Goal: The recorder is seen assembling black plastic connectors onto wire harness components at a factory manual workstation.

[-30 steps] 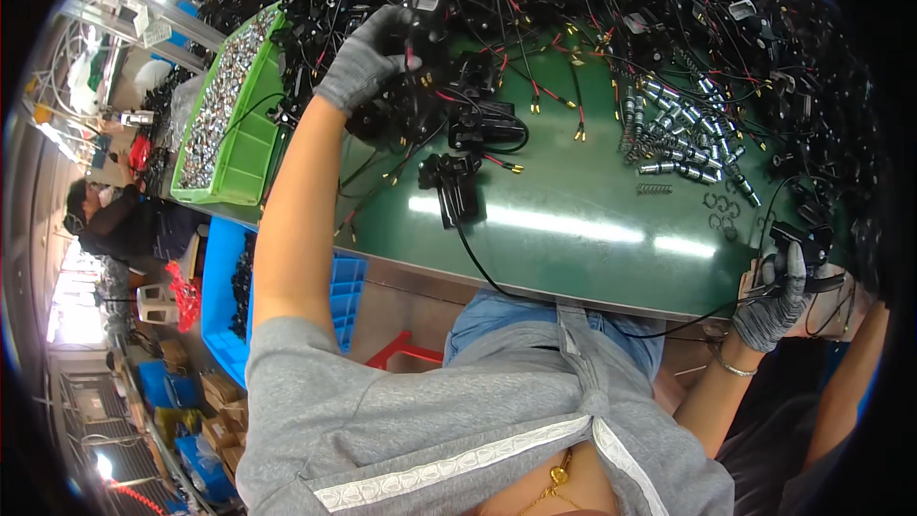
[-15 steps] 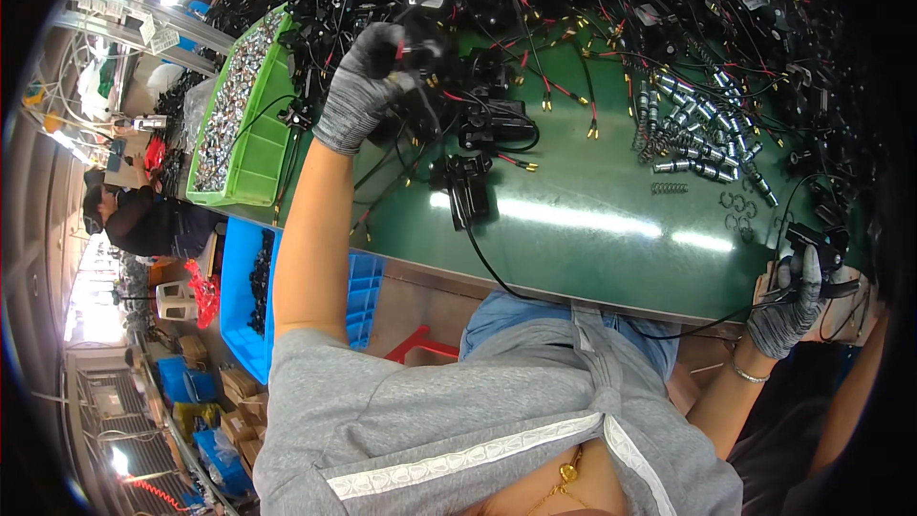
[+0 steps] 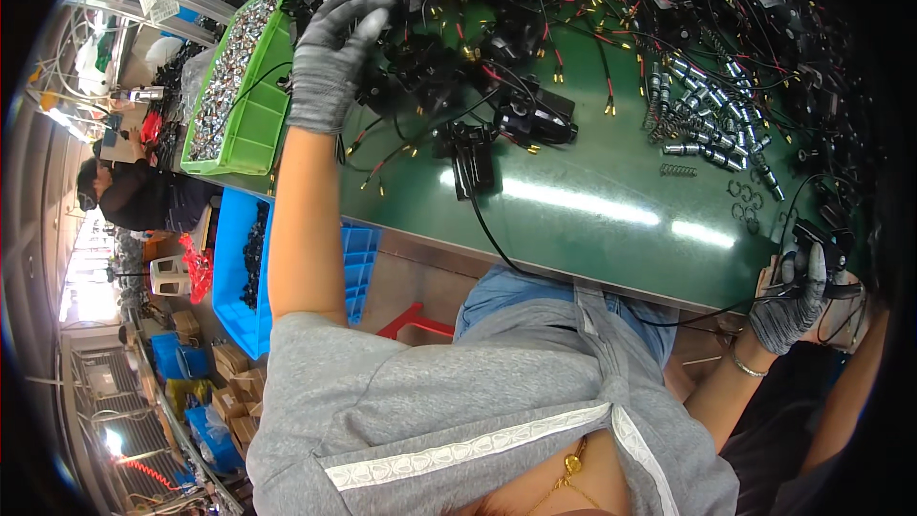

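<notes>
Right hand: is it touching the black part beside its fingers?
Touching. The head view shows the right hand with its gloved fingers curled against the black part, no gap showing.

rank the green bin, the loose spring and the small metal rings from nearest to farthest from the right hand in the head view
1. Small metal rings: up and left of the right hand.
2. Loose spring: left of the rings.
3. Green bin: far to the left.
</notes>
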Tool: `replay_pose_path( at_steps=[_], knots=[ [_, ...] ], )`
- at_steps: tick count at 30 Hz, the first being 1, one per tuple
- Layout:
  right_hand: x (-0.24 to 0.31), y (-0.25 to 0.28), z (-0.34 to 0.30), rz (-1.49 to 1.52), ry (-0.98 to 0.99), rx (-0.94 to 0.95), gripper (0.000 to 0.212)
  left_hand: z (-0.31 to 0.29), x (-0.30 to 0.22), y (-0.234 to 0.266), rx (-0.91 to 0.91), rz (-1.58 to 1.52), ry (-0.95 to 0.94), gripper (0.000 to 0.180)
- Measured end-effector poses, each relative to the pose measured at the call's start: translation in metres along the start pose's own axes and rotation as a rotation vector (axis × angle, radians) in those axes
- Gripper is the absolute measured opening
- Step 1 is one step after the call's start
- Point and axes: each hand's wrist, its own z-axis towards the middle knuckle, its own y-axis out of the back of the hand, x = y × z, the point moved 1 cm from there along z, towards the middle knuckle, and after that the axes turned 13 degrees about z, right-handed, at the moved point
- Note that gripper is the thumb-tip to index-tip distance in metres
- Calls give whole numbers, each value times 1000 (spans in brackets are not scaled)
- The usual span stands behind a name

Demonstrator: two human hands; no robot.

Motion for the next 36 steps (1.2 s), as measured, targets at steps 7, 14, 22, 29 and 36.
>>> replay_pose_path(
  at_steps=[7, 14, 22, 29, 36],
  knots=[
    [-1, 4, -2, -73, 29, -60, 26, -40, 47, 5, 399, 881, 45, 67],
    [-2, 1, 4, -99, 24, -145, 22, -33, 46, 8, 297, 1021, 104, 66],
    [6, 23, 14, -62, 6, 81, 28, -22, 19, -12, 384, 1204, -39, 63],
    [-3, 15, 10, -77, 42, -68, 30, -21, 37, -19, 173, 1118, -114, 60],
    [-4, 11, -8, -346, 188, -40, 29, 27, 39, 39, -305, 1088, -426, 46]
  ],
)
